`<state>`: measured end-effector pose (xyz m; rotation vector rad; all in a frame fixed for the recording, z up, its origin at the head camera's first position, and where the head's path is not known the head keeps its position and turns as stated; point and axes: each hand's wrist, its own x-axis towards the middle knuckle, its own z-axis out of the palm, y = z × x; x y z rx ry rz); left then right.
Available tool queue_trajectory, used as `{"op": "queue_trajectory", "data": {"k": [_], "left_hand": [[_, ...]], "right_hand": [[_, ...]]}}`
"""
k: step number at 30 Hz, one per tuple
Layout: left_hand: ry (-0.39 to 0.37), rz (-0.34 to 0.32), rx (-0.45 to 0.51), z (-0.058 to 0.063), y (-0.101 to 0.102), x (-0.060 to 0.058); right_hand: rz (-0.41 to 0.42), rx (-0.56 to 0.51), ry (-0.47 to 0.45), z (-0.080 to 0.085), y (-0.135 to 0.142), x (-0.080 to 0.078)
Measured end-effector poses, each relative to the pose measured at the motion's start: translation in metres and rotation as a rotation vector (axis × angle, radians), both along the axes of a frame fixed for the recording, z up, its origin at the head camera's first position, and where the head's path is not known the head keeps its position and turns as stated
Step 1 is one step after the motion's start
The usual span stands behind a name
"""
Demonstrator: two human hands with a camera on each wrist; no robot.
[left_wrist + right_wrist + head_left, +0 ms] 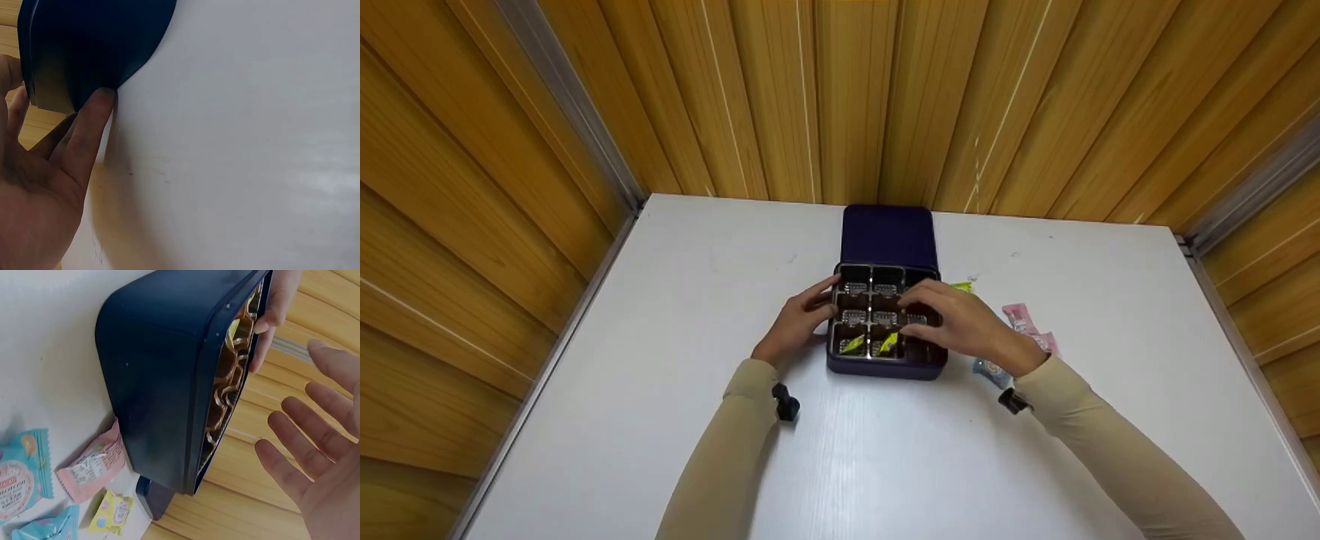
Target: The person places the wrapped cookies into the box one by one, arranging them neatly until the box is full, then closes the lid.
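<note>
Touching left side of the blue box (885, 367), left hand (797, 321), fingers spread; right hand (964, 319) above its right-side slots (916, 319), thumb and fingers spread; two yellow packets (889, 344) in front-left and front-middle slots; box on white table (870, 465), lid (889, 234) open behind; pink packets (1019, 318), blue packet (991, 373) and another yellow packet (962, 286) lie right of box
</note>
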<state>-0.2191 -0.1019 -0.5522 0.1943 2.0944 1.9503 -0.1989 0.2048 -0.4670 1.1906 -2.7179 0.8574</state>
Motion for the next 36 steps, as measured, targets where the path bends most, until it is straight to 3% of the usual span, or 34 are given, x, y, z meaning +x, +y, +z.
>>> {"op": "queue_trajectory", "data": {"k": [14, 25, 36], "left_hand": [[0.074, -0.018, 0.003, -0.002, 0.000, 0.000], [0.076, -0.017, -0.022, -0.004, -0.001, -0.001], [0.025, -0.007, -0.027, -0.001, 0.000, 0.000]], "right_hand": [[-0.146, -0.058, 0.010, 0.003, 0.024, -0.003], [-0.244, -0.049, -0.044, 0.002, 0.039, -0.005], [-0.310, -0.031, 0.043, -0.004, 0.046, -0.013]]}}
